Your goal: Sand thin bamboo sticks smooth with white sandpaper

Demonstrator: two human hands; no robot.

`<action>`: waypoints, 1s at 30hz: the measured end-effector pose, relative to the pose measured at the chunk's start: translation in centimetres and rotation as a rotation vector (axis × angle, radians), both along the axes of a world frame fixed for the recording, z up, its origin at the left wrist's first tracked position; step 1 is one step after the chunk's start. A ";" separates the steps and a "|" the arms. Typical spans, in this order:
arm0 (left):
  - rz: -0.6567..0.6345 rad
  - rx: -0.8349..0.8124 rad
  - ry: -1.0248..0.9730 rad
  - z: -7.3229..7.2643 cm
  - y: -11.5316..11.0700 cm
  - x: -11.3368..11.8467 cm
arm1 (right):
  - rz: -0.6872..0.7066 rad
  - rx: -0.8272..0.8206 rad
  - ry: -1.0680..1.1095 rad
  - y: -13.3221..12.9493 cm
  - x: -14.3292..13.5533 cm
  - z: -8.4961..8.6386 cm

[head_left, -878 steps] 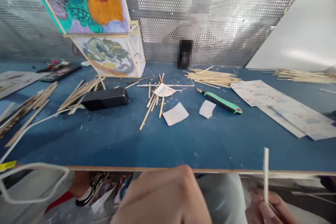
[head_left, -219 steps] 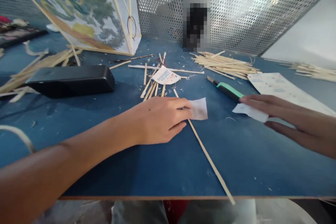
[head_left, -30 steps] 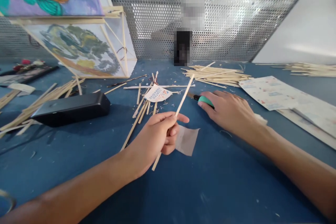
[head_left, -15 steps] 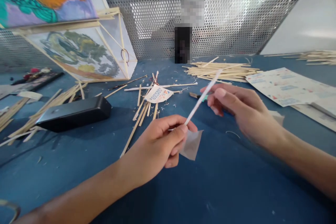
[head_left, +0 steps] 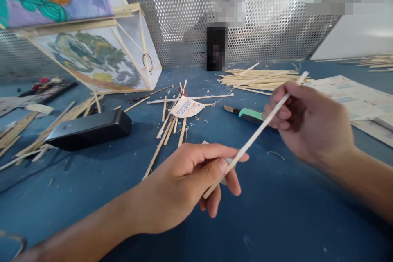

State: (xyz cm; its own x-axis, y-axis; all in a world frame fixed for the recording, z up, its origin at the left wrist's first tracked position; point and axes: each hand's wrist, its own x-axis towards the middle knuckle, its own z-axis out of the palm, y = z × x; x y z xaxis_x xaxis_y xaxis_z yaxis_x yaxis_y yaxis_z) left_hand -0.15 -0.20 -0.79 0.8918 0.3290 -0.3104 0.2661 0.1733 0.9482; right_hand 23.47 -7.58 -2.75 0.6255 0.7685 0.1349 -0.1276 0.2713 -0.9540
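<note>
- Moved R hand [head_left: 316, 123] since 1 s ago: off green/black cutter [head_left: 251, 114], up to far end of wooden stick [head_left: 260, 129]. Also tipped stick further R.
- Gripping stick w/ L hand [head_left: 187, 180]: pinched btw thumb & index, index stretched out under it, other fingers loosely bent below.
- Curling R fingers right at stick's upper part; can't tell if gripping or just alongside.
- Holding stick on a diagonal above blue tabletop [head_left: 294, 221], near end low by L hand, far end up past R fingers.
- Seeing cutter on tabletop just beyond R hand, narrow tip toward L, rear end partly hidden.
- Seeing scrap marked COATED ABRASIVE [head_left: 187, 107] atop crossed sticks, w/ shavings scattered nr it.
- Seeing also stick pile [head_left: 258, 78] farther back, printed sheets [head_left: 356, 94] out R, black box [head_left: 89, 130] over L.
- Backed by perforated metal panel [head_left: 181, 12], w/ painted pics in wood frame [head_left: 95, 59] at back L.
</note>
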 end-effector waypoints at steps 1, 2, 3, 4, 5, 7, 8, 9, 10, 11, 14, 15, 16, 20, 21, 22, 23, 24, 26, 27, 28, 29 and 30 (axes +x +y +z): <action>0.001 -0.012 -0.009 0.0 0.0 0.0 | -0.025 0.007 0.007 0.1 0.2 0.0; 0.006 -0.026 -0.021 0.0 0.0 -0.1 | -0.051 0.012 0.008 0.2 0.5 0.0; 0.015 -0.039 -0.032 -0.1 0.0 -0.1 | -0.070 0.016 0.005 0.3 0.7 0.0; 0.023 -0.049 -0.041 -0.1 0.0 -0.1 | -0.082 0.021 0.001 0.4 0.9 0.0; 0.028 -0.055 -0.047 -0.2 0.1 -0.1 | -0.086 0.023 -0.003 0.5 1.0 -0.1; 0.034 -0.053 -0.054 -0.2 0.2 -0.1 | -0.088 0.028 -0.007 0.6 1.1 -0.2; 0.029 -0.048 -0.058 -0.2 0.2 -0.1 | -0.090 0.033 -0.005 0.6 1.1 -0.2; 0.018 -0.043 -0.064 -0.1 0.3 -0.2 | -0.096 0.039 -0.004 0.6 1.0 -0.3; 0.004 -0.038 -0.069 -0.1 0.4 -0.2 | -0.104 0.048 0.000 0.6 1.0 -0.4; -0.007 -0.032 -0.076 0.0 0.5 -0.3 | -0.110 0.059 0.003 0.6 0.9 -0.4; -0.012 0.003 -0.089 0.0 0.6 -0.4 | -0.125 0.077 0.011 0.7 0.9 -0.5; -0.008 0.024 -0.083 0.0 0.7 -0.4 | -0.129 0.082 0.016 0.7 0.9 -0.5; -0.003 0.051 -0.071 0.0 0.7 -0.5 | -0.133 0.088 0.020 0.7 0.9 -0.5; 0.029 0.245 -0.010 0.0 0.6 -0.6 | -0.170 0.101 0.047 0.8 0.9 -0.2; 0.050 0.310 -0.006 -0.1 0.6 -0.6 | -0.181 0.100 0.058 0.8 0.8 -0.1; 0.076 0.372 -0.009 -0.1 0.6 -0.6 | -0.185 0.098 0.068 0.8 0.7 0.0; 0.103 0.434 -0.014 -0.2 0.7 -0.6 | -0.175 0.093 0.074 0.7 0.7 0.1; 0.134 0.498 -0.023 -0.3 0.9 -0.6 | -0.146 0.086 0.071 0.6 0.7 0.2; 0.183 0.626 -0.041 -0.6 1.3 -0.6 | -0.048 0.083 0.035 0.2 0.7 0.5; 0.205 0.690 -0.046 -0.7 1.6 -0.5 | 0.013 0.087 0.006 -0.1 0.7 0.6; 0.220 0.752 -0.045 -0.9 1.9 -0.5 | 0.079 0.090 -0.025 -0.4 0.7 0.8; 0.231 0.802 -0.042 -1.0 2.3 -0.4 | 0.151 0.090 -0.058 -0.7 0.6 0.9; 0.241 0.835 -0.041 -1.2 2.6 -0.4 | 0.231 0.086 -0.097 -1.1 0.6 1.1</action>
